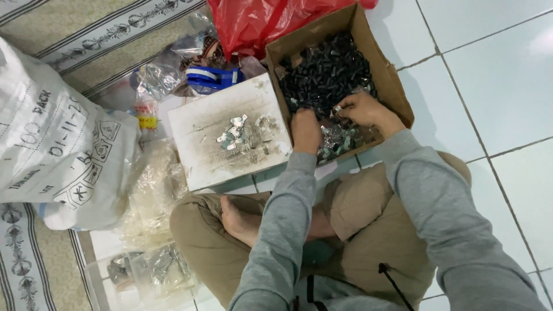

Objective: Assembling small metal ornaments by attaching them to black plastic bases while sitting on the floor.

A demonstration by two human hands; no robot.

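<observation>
While the person sits cross-legged on the pale tiled floor, both hands are down inside an open brown cardboard box. Just past the fingertips lies a big heap of small black plastic parts. Under and beside the hands sits a smaller bunch of little shiny silver metal clips.

The left hand is curled down into the clips; I cannot tell if it is pinching anything, because its fingers are hidden. The right hand has its fingertips pressed together on a small piece, where the black heap meets the silver bunch.

To the left of the left hand lies a flat white dusty board with a little pile of small silver and white pieces on it. That pile is small and the black heap is big, so I think only a little of the work is done and a lot is left.

Farther left are crinkly clear plastic bags and a big white woven sack. Beyond the box sit a red plastic bag and a blue and white tape holder. The box's near wall and the person's own bent knees crowd the hands a bit. Nothing else blocks them.
</observation>
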